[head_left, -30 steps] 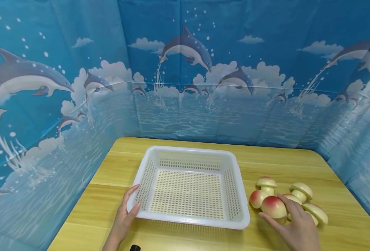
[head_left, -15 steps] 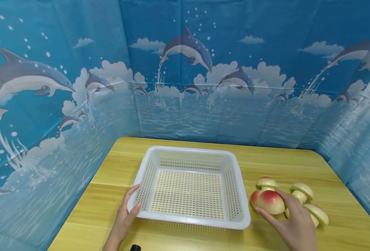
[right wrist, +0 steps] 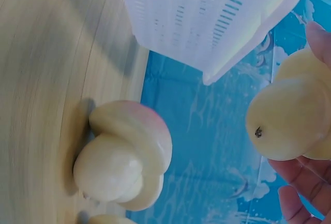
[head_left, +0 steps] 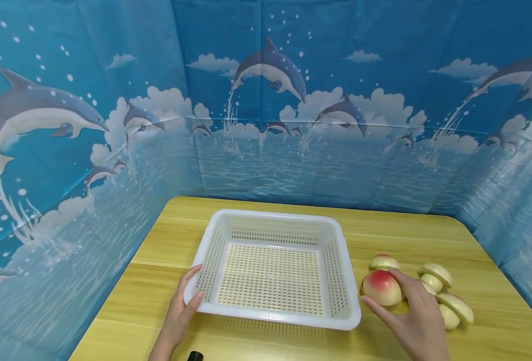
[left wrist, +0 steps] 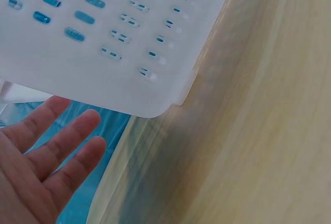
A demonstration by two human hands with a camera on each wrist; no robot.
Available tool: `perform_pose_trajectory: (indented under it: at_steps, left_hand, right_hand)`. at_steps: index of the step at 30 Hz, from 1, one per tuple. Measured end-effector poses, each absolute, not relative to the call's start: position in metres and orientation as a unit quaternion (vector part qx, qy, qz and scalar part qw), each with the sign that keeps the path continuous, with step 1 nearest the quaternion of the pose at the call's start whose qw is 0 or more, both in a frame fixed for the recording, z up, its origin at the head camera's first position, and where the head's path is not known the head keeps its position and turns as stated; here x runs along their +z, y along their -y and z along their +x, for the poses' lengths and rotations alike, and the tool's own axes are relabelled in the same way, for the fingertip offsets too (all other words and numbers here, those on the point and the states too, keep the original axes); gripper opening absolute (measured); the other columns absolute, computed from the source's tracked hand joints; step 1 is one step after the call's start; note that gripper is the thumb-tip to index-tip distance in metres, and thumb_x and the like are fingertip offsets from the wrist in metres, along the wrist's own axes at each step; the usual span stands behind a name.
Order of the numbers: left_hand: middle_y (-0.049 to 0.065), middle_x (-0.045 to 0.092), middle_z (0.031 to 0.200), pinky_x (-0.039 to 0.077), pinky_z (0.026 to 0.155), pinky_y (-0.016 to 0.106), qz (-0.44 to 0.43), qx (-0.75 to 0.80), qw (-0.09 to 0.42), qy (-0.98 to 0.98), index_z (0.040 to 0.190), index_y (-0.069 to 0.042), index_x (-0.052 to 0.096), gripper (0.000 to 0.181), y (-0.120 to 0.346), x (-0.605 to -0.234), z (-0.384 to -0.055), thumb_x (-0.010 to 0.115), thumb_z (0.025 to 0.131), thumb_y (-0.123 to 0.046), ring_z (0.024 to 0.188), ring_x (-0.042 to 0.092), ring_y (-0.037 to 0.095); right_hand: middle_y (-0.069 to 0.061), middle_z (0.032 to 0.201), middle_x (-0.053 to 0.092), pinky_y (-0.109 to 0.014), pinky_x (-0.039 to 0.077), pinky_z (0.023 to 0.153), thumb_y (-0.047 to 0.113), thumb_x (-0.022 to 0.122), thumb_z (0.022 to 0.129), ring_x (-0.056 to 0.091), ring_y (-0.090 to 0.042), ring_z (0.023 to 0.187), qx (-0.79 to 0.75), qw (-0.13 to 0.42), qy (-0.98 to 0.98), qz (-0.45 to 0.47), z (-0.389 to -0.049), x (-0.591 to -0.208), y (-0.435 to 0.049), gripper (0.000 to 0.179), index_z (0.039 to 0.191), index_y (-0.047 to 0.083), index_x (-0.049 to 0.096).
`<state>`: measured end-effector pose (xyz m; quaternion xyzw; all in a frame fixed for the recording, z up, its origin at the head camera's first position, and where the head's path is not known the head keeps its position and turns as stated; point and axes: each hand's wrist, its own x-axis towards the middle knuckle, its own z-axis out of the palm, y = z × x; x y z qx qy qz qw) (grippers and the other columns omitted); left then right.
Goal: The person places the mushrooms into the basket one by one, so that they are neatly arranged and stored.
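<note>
Mushroom [head_left: 381, 287] lifted just right of basket [head_left: 270, 316], cap upward, right hand [head_left: 412, 317] grasping it between thumb and fingers, likely for secure hold on round cap; left hand [head_left: 177, 312] gripping basket's near left corner, probably steadying it; other mushrooms [head_left: 457, 307] grouped right of basket, apparently for easy reach

Soft light casts diffuse shadow beneath the white rectangular plastic basket [head_left: 268, 316] onto the yellow wood-grain table [head_left: 428, 235], blurred at left wrist.
</note>
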<state>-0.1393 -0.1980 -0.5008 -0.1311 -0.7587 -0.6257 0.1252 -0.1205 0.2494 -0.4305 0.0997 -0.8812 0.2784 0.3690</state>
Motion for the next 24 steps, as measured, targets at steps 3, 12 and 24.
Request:
perform_pose_trajectory:
  at_steps: [3, 12, 24]
  left_hand:
    - [0.019, 0.043, 0.138, 0.049, 0.079, 0.037, -0.131, -0.628, 0.126, 0.756, 0.145, -0.016, 0.033, 0.053, 0.198, -0.502, -0.139, 0.044, 0.094, -0.006, 0.109, 0.053, 0.031]
    - [0.018, 0.047, 0.135, 0.048, 0.08, 0.036, -0.126, -0.63, 0.132, 0.755, 0.144, -0.017, 0.035, 0.053, 0.198, -0.503, -0.14, 0.046, 0.093, -0.005, 0.108, 0.054, 0.031]
    - [0.019, 0.045, 0.136, 0.049, 0.08, 0.036, -0.116, -0.634, 0.12, 0.755, 0.144, -0.018, 0.034, 0.053, 0.197, -0.502, -0.14, 0.045, 0.094, -0.006, 0.108, 0.053, 0.033]
  right_hand:
    - [-0.01, 0.111, 0.064, -0.016, 0.026, 0.092, 0.027, 0.093, 0.048, 0.055, -0.03, 0.098, 0.278, 0.376, 0.875, 0.123, -0.123, -0.429, -0.247, 0.085, 0.124, 0.008, 0.061]
    - [-0.01, 0.107, 0.066, -0.014, 0.029, 0.092, 0.052, 0.084, 0.057, 0.058, -0.03, 0.094, 0.271, 0.431, 0.843, 0.174, -0.132, -0.429, -0.24, 0.08, 0.119, 0.005, 0.064]
    - [-0.008, 0.109, 0.065, -0.015, 0.03, 0.092, 0.061, 0.076, 0.066, 0.057, -0.024, 0.095, 0.285, 0.428, 0.836, 0.193, -0.138, -0.425, -0.233, 0.079, 0.12, 0.004, 0.063]
